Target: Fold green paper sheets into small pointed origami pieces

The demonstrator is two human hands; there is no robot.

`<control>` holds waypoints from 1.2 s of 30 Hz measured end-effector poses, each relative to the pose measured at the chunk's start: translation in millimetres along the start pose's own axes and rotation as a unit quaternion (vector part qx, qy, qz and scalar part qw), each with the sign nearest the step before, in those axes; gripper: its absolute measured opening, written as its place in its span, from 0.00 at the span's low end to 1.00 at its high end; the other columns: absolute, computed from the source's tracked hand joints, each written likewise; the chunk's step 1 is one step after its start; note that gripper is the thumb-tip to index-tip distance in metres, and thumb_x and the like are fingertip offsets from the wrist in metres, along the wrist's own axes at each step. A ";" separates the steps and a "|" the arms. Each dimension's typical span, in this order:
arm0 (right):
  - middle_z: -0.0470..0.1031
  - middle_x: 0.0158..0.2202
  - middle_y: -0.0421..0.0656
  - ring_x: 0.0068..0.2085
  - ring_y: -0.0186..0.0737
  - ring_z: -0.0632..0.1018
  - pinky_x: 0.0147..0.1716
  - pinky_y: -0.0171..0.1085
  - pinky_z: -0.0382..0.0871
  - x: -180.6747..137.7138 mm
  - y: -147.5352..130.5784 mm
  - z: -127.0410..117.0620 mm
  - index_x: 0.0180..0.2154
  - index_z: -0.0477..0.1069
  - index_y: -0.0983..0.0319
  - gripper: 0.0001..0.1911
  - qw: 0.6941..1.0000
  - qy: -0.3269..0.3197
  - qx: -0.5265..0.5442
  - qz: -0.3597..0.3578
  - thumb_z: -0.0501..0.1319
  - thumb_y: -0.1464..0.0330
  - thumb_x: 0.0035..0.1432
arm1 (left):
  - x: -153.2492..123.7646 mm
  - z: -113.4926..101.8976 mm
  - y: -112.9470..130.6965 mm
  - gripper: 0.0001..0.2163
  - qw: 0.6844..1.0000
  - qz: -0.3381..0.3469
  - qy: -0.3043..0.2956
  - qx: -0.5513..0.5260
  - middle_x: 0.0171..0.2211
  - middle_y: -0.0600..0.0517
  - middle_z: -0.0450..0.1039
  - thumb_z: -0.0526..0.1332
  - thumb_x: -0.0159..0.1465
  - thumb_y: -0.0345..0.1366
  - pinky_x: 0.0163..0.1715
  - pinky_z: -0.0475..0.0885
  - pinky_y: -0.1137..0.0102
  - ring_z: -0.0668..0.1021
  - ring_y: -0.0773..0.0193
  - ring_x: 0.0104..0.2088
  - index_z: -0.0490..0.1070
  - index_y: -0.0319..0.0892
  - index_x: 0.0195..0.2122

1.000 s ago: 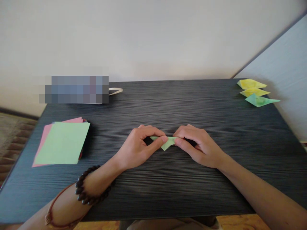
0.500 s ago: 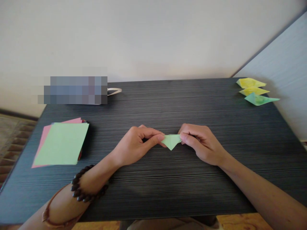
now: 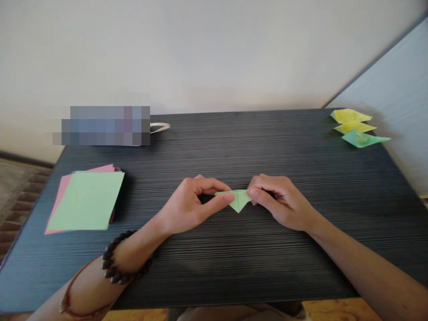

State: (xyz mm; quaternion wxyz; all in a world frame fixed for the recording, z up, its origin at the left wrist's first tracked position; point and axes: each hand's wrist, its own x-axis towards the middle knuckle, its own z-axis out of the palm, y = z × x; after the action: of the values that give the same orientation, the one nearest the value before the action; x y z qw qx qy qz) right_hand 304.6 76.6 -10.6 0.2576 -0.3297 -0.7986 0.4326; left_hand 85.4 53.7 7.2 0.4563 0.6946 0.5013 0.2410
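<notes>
A small light-green folded paper (image 3: 238, 203) is held between my two hands over the middle of the dark table, one point facing me. My left hand (image 3: 192, 203) pinches its left part, thumb on the near face and fingers behind. At the right end, my right hand (image 3: 284, 200) grips it between thumb and curled fingers, which cover that corner. A crease runs down the paper's middle. Left of my hands lies a stack of square paper (image 3: 85, 200), light green on top with pink beneath.
Two yellow folded paper pieces (image 3: 352, 117) and a green folded paper piece (image 3: 363, 139) sit at the table's far right corner. A pixelated object (image 3: 107, 127) with a pale loop (image 3: 160, 126) stands at the back left. A wall rises behind the dark table (image 3: 214, 151).
My left thumb has slid right along the folded paper, toward its middle, and the paper's left tip now shows above the thumb. The paper has moved slightly toward me.
</notes>
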 end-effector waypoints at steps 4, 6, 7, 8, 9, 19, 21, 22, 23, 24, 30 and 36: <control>0.67 0.23 0.37 0.26 0.31 0.66 0.30 0.35 0.57 0.9 -0.7 3.5 0.27 0.65 0.61 0.14 0.999 0.005 -0.034 -0.015 0.51 0.65 0.64 | -0.2 2.9 -0.3 0.11 1.000 -0.005 -0.008 -0.014 0.28 0.54 0.78 0.65 0.56 0.41 0.31 0.69 0.73 0.77 0.67 0.28 0.76 0.41 0.36; 0.67 0.23 0.37 0.26 0.31 0.65 0.30 0.35 0.57 1.3 -1.4 4.9 0.27 0.64 0.61 0.13 0.998 -0.005 -0.055 -0.026 0.51 0.66 0.64 | -0.5 4.0 -1.0 0.09 1.000 -0.005 0.001 0.003 0.28 0.54 0.77 0.66 0.56 0.41 0.32 0.69 0.72 0.76 0.66 0.29 0.76 0.42 0.34; 0.67 0.24 0.37 0.26 0.31 0.65 0.30 0.36 0.57 1.4 -1.8 5.2 0.27 0.64 0.61 0.13 0.997 -0.013 -0.062 -0.031 0.51 0.66 0.64 | -0.6 4.3 -1.3 0.09 1.000 -0.007 0.008 0.014 0.28 0.54 0.77 0.66 0.56 0.41 0.32 0.69 0.72 0.76 0.66 0.29 0.76 0.42 0.33; 0.67 0.24 0.37 0.26 0.31 0.65 0.30 0.36 0.56 1.5 -2.3 5.2 0.27 0.64 0.61 0.13 0.997 -0.020 -0.065 -0.036 0.51 0.66 0.64 | -0.6 4.5 -1.6 0.08 1.000 -0.010 0.013 0.022 0.29 0.54 0.77 0.65 0.56 0.41 0.32 0.68 0.72 0.76 0.66 0.30 0.76 0.43 0.33; 0.67 0.24 0.37 0.26 0.31 0.65 0.30 0.36 0.56 1.7 -2.8 5.0 0.27 0.64 0.61 0.13 0.997 -0.025 -0.067 -0.039 0.51 0.66 0.64 | -0.5 4.4 -1.8 0.08 0.999 -0.011 0.016 0.028 0.29 0.54 0.77 0.65 0.56 0.41 0.32 0.68 0.72 0.76 0.65 0.31 0.77 0.43 0.32; 0.68 0.22 0.38 0.26 0.32 0.68 0.33 0.37 0.60 0.0 2.2 1.3 0.24 0.65 0.61 0.21 0.999 -0.017 0.026 -0.043 0.46 0.63 0.67 | 0.5 0.9 -1.1 0.08 0.999 -0.018 -0.023 -0.018 0.26 0.53 0.77 0.65 0.57 0.40 0.29 0.67 0.73 0.75 0.68 0.26 0.77 0.41 0.29; 0.68 0.22 0.39 0.26 0.33 0.69 0.32 0.37 0.61 -0.8 3.7 1.1 0.24 0.65 0.61 0.24 0.998 -0.002 0.066 -0.022 0.41 0.62 0.68 | 0.4 0.9 -1.5 0.08 0.999 -0.030 -0.020 -0.027 0.26 0.53 0.77 0.66 0.56 0.41 0.26 0.66 0.74 0.74 0.69 0.24 0.77 0.41 0.29; 0.68 0.23 0.39 0.27 0.33 0.69 0.32 0.37 0.61 -1.0 3.8 1.2 0.24 0.65 0.61 0.25 0.997 -0.001 0.073 -0.018 0.40 0.62 0.68 | 0.5 1.0 -1.6 0.08 0.999 -0.033 -0.018 -0.029 0.26 0.53 0.77 0.66 0.56 0.41 0.25 0.66 0.75 0.74 0.69 0.24 0.77 0.41 0.30; 0.68 0.23 0.39 0.27 0.33 0.69 0.32 0.36 0.61 -0.9 3.5 1.2 0.25 0.65 0.61 0.24 0.998 -0.004 0.065 -0.016 0.41 0.62 0.68 | 0.6 1.2 -1.7 0.08 0.999 -0.035 -0.016 -0.032 0.26 0.53 0.77 0.66 0.56 0.41 0.25 0.67 0.75 0.74 0.69 0.25 0.77 0.41 0.30; 0.67 0.23 0.39 0.26 0.32 0.68 0.31 0.36 0.60 -0.8 2.7 1.4 0.25 0.65 0.62 0.22 0.999 -0.009 0.044 -0.017 0.44 0.62 0.67 | 0.8 1.3 -1.7 0.08 0.999 -0.035 -0.016 -0.033 0.27 0.53 0.77 0.66 0.56 0.41 0.26 0.67 0.75 0.75 0.69 0.25 0.77 0.41 0.30; 0.64 0.21 0.36 0.23 0.30 0.64 0.26 0.34 0.57 0.4 -0.6 0.9 0.24 0.63 0.61 0.16 1.000 0.004 -0.019 0.005 0.51 0.65 0.64 | 1.8 0.6 -1.5 0.10 0.999 -0.020 -0.024 -0.040 0.31 0.51 0.79 0.59 0.62 0.41 0.33 0.70 0.72 0.77 0.65 0.31 0.78 0.41 0.36; 0.65 0.22 0.37 0.25 0.31 0.66 0.28 0.34 0.58 -0.2 0.2 -1.4 0.24 0.63 0.61 0.15 1.000 -0.003 -0.001 -0.001 0.52 0.65 0.63 | 1.4 -0.5 -3.6 0.10 0.999 0.011 -0.015 -0.050 0.31 0.52 0.79 0.57 0.64 0.37 0.41 0.69 0.70 0.77 0.65 0.34 0.78 0.42 0.32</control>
State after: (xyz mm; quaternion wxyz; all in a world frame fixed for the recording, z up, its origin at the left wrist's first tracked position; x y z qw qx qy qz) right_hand 305.8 77.2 -10.1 0.2552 -0.3279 -0.8000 0.4329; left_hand 83.7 55.5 4.1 0.4955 0.6797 0.4741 0.2601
